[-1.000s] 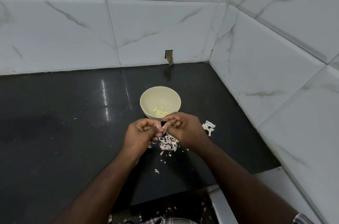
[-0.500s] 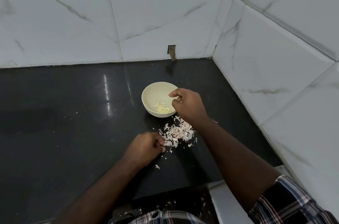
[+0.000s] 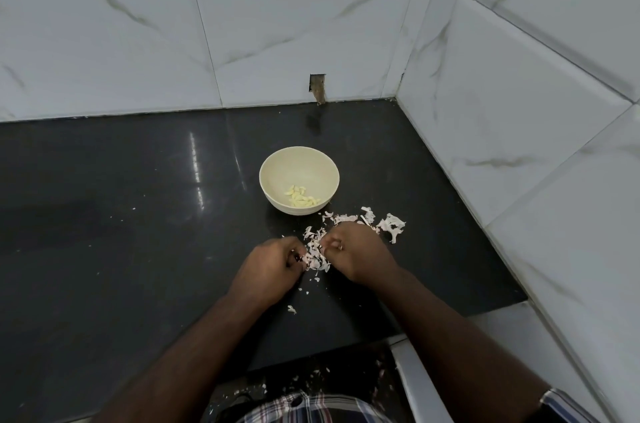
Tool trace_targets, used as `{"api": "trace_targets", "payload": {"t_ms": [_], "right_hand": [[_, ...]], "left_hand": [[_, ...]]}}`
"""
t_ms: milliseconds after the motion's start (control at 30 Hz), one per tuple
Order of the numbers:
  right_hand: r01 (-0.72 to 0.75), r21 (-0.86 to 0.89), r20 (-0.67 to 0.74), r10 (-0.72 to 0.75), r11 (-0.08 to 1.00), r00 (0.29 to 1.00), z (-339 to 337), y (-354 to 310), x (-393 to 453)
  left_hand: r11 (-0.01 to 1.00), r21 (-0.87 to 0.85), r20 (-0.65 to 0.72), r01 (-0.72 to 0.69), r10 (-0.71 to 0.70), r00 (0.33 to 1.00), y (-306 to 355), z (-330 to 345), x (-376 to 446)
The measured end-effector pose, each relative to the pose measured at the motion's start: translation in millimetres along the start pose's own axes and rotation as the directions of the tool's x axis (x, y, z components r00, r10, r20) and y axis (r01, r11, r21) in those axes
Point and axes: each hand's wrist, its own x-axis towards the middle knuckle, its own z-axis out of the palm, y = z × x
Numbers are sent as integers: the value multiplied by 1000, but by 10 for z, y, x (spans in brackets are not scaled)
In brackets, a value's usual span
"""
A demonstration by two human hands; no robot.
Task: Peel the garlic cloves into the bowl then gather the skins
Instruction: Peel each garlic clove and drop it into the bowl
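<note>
A cream bowl (image 3: pixel 268 169) stands on the black counter with several peeled garlic cloves (image 3: pixel 302 198) in its bottom. Just in front of it lies a loose pile of pinkish-white garlic skins (image 3: pixel 316 254), and a second scatter of skins (image 3: pixel 389 224) lies to the right. My left hand (image 3: pixel 272 272) and my right hand (image 3: pixel 356 251) rest on the counter on either side of the pile. Both have their fingers curled, with the fingertips pinching into the skins. Whether a clove is hidden inside either hand cannot be seen.
The black counter (image 3: pixel 121 214) ends at white tiled walls behind and to the right, which form a corner. A small notch (image 3: pixel 318 88) is cut in the back wall. Stray skin flakes (image 3: pixel 292 309) lie near the counter's front edge.
My right hand has come back from over the bowl to the skin pile. My left hand has shifted up to the pile's left side. More cloves show in the bowl.
</note>
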Motion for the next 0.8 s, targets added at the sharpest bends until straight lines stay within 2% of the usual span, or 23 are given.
{"api": "trace_targets", "payload": {"t_ms": [133, 333, 500, 633, 733, 800], "right_hand": [[23, -60, 17, -22, 998, 1000, 102, -9, 8], [64, -174, 60, -54, 983, 997, 179, -164, 53], [70, -165, 72, -59, 984, 996, 260, -300, 52], [15, -35, 6, -15, 999, 1000, 236, -322, 52], [-52, 166, 24, 49, 985, 999, 126, -208, 64], [-74, 237, 34, 68, 969, 997, 54, -129, 74]], "left_hand": [[1000, 23, -9, -16, 16, 1000, -14, 8, 1], [999, 9, -41, 47, -46, 998, -62, -53, 4], [997, 2, -49, 82, -81, 995, -86, -94, 1], [995, -12, -24, 95, -96, 995, -81, -128, -9], [995, -27, -22, 98, -98, 995, -77, -146, -12], [994, -41, -32, 97, -99, 995, -82, -156, -9]]}}
